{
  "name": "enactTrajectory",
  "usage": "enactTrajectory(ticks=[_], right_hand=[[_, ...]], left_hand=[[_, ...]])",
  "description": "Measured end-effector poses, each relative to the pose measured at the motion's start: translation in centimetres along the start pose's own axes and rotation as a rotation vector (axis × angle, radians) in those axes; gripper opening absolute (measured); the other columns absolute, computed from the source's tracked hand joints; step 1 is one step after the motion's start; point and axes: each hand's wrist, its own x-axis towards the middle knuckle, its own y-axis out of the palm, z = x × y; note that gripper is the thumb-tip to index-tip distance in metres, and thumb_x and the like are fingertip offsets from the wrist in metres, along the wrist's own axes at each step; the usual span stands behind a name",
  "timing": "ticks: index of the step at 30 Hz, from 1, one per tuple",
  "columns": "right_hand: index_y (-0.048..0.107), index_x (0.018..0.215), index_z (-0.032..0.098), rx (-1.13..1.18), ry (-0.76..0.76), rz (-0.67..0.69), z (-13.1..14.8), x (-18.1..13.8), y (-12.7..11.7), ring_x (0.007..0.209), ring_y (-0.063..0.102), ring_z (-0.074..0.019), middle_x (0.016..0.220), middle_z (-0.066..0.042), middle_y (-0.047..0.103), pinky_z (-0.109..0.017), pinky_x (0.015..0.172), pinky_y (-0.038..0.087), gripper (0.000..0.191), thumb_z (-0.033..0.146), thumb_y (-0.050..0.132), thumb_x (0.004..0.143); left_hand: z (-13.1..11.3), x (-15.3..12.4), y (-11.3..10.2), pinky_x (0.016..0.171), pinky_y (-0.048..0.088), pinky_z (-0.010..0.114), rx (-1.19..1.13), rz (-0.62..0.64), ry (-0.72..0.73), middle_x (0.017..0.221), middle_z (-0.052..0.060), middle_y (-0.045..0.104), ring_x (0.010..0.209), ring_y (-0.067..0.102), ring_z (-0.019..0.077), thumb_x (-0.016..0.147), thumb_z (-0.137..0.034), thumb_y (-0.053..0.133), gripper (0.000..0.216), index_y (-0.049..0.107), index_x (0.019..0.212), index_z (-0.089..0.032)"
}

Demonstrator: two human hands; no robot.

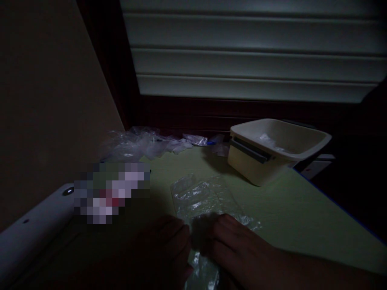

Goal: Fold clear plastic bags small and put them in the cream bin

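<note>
The scene is very dark. My left hand (165, 245) and my right hand (234, 243) meet at the near edge of a pale green table (287, 209). Both pinch the near end of a clear plastic bag (202, 197) that lies flat on the table and stretches away from me. A small pale lump sits between my fingertips at the bag's mouth; I cannot make out what it is. More clear plastic shows below my hands at the bottom edge.
A cream plastic tub (272, 149) with a grey handle stands at the back right, something clear inside. A heap of crumpled clear bags (142, 143) lies at the back left. A white bar (33, 225) runs along the left. Window blinds (248, 48) hang behind.
</note>
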Motion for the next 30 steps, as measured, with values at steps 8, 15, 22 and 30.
enactTrajectory(ticks=[8,15,22,30], right_hand=[[0.062,0.093,0.016,-0.034,0.017,-0.022,0.0,-0.01,0.37,0.08,0.051,-0.0223,0.089,-0.009,0.062,-0.035,0.071,0.046,0.021,0.012,0.045,0.081],[0.063,0.097,0.014,-0.008,0.034,-0.014,-0.04,0.19,0.13,0.082,0.053,-0.0223,0.091,-0.01,0.064,-0.036,0.075,0.047,0.021,0.012,0.046,0.085],[0.063,0.101,0.014,-0.022,0.026,-0.064,0.15,0.31,0.27,0.082,0.054,-0.0216,0.089,-0.011,0.065,-0.035,0.073,0.048,0.025,0.013,0.039,0.093],[0.06,0.097,0.015,-0.012,0.067,-0.105,0.15,0.25,0.17,0.08,0.057,-0.0204,0.087,-0.01,0.066,-0.034,0.074,0.048,0.021,0.011,0.04,0.092]], left_hand=[[0.04,0.18,-0.56,0.078,0.044,0.032,-0.012,-0.003,-0.018,0.083,0.001,0.066,0.081,0.057,0.0179,0.087,-0.03,0.063,0.015,0.063,0.084,-0.015],[0.12,0.29,-0.31,0.075,0.044,0.032,0.005,-0.06,-0.032,0.084,0.002,0.068,0.078,0.057,0.0178,0.083,-0.034,0.068,0.02,0.064,0.081,-0.015],[0.13,0.24,-0.31,0.076,0.044,0.031,0.047,-0.065,0.009,0.084,0.001,0.068,0.08,0.057,0.0173,0.086,-0.035,0.065,0.021,0.064,0.078,-0.016],[0.16,0.68,-0.64,0.065,0.042,0.032,0.019,-0.064,-0.008,0.077,0.0,0.066,0.069,0.054,0.017,0.082,-0.027,0.067,0.013,0.062,0.077,-0.016]])
